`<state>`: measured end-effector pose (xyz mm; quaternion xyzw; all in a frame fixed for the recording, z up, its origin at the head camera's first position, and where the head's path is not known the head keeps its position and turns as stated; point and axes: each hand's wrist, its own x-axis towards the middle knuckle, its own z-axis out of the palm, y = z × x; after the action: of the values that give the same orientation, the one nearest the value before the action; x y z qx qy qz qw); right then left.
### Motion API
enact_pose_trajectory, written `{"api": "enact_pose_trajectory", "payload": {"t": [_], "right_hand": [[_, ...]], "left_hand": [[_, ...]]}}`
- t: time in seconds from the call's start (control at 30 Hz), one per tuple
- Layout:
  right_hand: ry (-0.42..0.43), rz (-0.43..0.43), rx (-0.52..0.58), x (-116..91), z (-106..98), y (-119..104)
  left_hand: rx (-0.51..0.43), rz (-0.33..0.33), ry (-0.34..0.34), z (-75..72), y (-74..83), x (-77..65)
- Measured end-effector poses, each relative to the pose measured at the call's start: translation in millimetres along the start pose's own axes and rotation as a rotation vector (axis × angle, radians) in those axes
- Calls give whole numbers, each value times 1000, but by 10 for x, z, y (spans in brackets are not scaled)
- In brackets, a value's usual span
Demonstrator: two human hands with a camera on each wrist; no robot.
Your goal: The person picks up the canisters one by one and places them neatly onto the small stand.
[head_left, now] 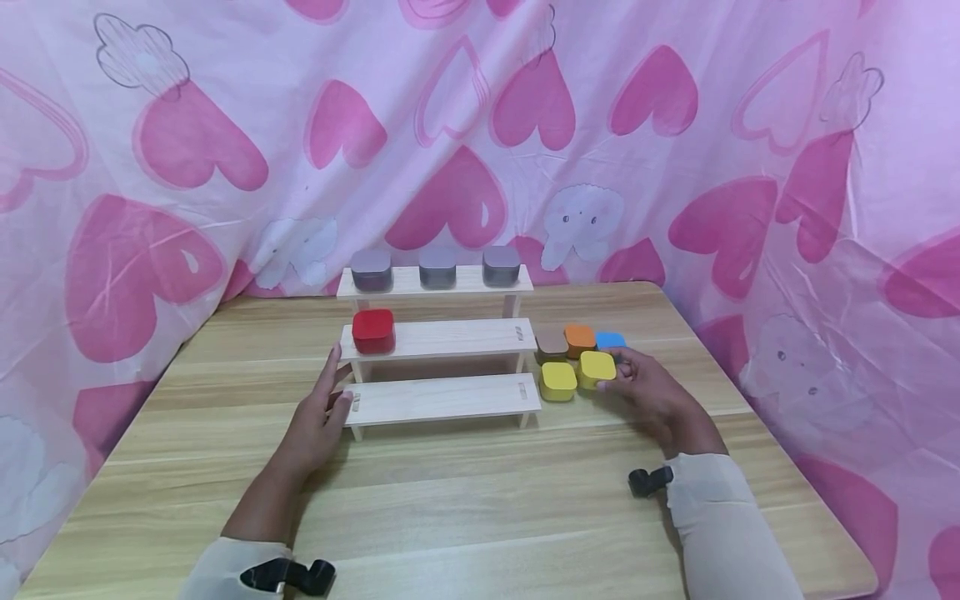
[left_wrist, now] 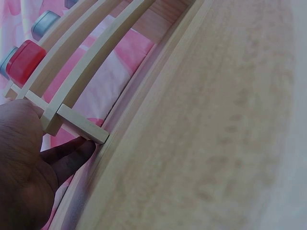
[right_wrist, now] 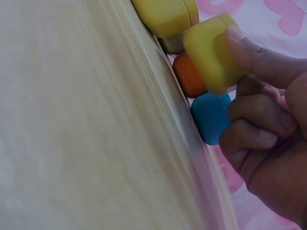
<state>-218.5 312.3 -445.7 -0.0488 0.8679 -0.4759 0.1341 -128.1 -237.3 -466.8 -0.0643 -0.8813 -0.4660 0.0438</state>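
My right hand pinches a small rounded-square yellow box between thumb and fingers. In the right wrist view that yellow box is raised and tilted, overlapping an orange box and a blue box. A second yellow box sits just to its left, by the end of the lowest shelf. At the left end of a three-tier wooden rack, my left hand rests with fingers extended along it. The left wrist view shows its fingertips at the rack's leg.
Three grey boxes line the top tier. A red box is at the left of the middle tier. Behind the yellow boxes stands a brownish box. A pink heart-print cloth hangs behind the wooden table.
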Motion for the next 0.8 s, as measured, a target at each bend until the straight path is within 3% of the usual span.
{"api": "enact_pose_trajectory", "payload": {"t": [0.37,0.6,0.8], "right_hand": [[40,-94,80,-49,12,-168],[82,-174,172,-95,117,-290],[135,-188,262,-138,217,-445]], "left_hand": [[3,16,10,7,10,8],[2,4,3,-1,5,6],[-3,-11,-3,-4,1,9]]}}
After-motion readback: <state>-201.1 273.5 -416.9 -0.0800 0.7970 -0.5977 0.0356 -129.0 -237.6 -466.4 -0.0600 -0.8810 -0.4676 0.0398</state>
